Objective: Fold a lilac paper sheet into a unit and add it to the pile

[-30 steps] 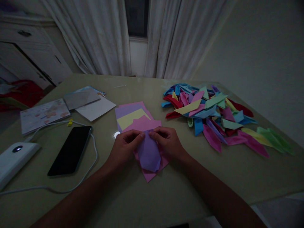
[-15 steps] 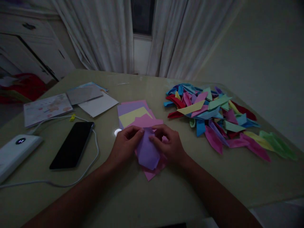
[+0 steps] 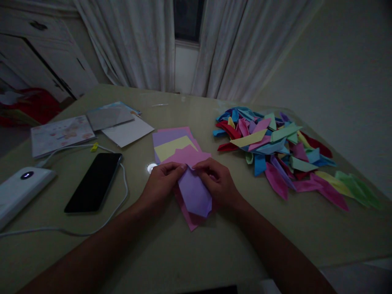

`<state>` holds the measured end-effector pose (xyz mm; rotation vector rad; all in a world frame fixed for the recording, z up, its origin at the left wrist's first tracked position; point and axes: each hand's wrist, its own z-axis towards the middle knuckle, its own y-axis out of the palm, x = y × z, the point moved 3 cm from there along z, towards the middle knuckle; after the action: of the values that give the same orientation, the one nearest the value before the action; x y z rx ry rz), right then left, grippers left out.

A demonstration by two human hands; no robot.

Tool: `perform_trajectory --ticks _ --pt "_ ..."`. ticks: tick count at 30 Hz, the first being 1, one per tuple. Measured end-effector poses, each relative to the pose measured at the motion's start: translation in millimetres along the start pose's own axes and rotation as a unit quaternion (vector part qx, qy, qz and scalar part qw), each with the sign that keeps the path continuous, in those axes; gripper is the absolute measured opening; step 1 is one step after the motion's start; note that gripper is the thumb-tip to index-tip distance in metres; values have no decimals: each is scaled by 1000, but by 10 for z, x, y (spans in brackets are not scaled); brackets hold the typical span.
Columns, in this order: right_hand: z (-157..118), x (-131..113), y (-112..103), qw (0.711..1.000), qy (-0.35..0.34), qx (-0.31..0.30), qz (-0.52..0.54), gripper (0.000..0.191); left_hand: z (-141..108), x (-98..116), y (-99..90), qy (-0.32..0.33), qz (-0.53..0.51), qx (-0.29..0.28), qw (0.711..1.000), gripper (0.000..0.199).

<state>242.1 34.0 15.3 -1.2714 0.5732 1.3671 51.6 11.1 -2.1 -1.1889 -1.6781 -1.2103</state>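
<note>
A half-folded purple sheet (image 3: 195,192) is pinched at its top by the left hand (image 3: 162,181) and right hand (image 3: 218,182), a pile of folded pieces (image 3: 275,151) lying finished right of it, flat sheets (image 3: 174,145) unfolded just behind.

Dim, underexposed frame, colours muted. One small white glare spot (image 3: 151,168) on the counter (image 3: 214,245), just left of the fingers (image 3: 179,167). Soft shadows. Wide-angle bending at edges; corners murky.
</note>
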Motion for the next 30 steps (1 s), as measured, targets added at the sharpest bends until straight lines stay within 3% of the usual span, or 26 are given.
perform_trajectory --ticks 6,12,18,25,30 --pt "12 -62 -16 994 -74 -45 -67 31 31 -19 -3 -20 -43 -4 999 39" --pt "-5 -3 -2 998 -33 4 -61 15 30 -32 10 -5 -33 -33 999 39" --pt "-25 -42 -29 968 -196 -10 -154 19 11 -22 3 -11 -9 -16 1000 38" --pt "-40 -86 -79 924 -263 -60 -273 19 6 -20 28 -6 -33 -31 999 34" --pt "-44 -114 -62 924 -261 -57 -272 19 16 -15 18 2 -36 -34 999 38"
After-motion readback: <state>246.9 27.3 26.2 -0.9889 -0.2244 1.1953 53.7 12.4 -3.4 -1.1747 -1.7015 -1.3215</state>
